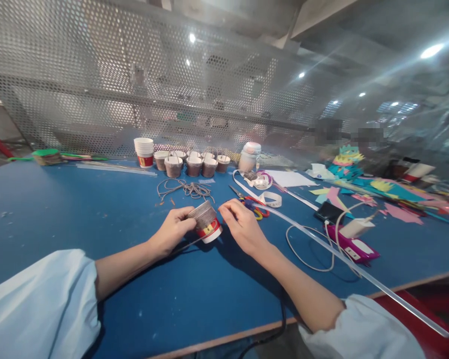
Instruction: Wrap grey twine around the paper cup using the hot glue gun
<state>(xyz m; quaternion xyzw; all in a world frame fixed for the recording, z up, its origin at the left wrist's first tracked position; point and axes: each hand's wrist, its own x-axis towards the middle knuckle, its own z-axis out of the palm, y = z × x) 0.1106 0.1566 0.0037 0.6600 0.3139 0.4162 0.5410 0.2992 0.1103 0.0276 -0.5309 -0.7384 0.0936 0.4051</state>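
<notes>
My left hand [172, 229] is closed on a paper cup [209, 232], tilted on its side above the blue table. Grey-brown cord is wound round part of the cup, and its red, yellow and white print shows near one end. A loose length of cord [192, 243] runs from the cup back beneath my left hand. Just right of the cup is my right hand [245, 227], its thumb and fingers pinched together; whatever they hold, if anything, is too small to make out. Behind the cup lies a loose tangle of grey cord [196, 189].
Several cord-wrapped cups [174, 167] and a cup stack [145, 152] stand at the back, beside a pale jar [250, 157]. Scissors [260, 212] lie near my right hand. A long clear stick [344, 257] crosses the right side, over a cable and a purple power strip [353, 247].
</notes>
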